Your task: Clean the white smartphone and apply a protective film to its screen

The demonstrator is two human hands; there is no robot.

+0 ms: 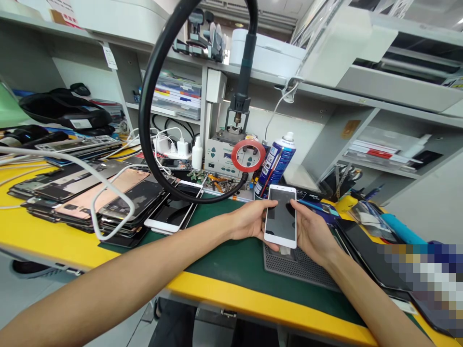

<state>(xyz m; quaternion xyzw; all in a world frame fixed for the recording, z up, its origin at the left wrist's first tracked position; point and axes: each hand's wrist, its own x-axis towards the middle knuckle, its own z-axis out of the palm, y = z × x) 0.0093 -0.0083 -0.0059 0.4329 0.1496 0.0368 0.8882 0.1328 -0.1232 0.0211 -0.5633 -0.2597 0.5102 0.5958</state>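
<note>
A white-framed smartphone (281,222) with a dark screen is held up between both hands, its face toward me. My left hand (253,219) grips its left edge, thumb resting on the upper left of the screen and fingers behind it. On the other side, my right hand (314,230) is closed round the right edge with the thumb near the top corner. The fingers behind the phone are mostly hidden. Below it lies a dark perforated mat (300,270) on the green work mat (227,262).
Stacks of phone parts (83,193) and a white phone (172,209) lie at left, with a looping white cable (112,185) over them. A black hot-air hose (146,96) arches overhead. Behind stand a blue spray can (277,161), red tape roll (248,155) and control box (221,156).
</note>
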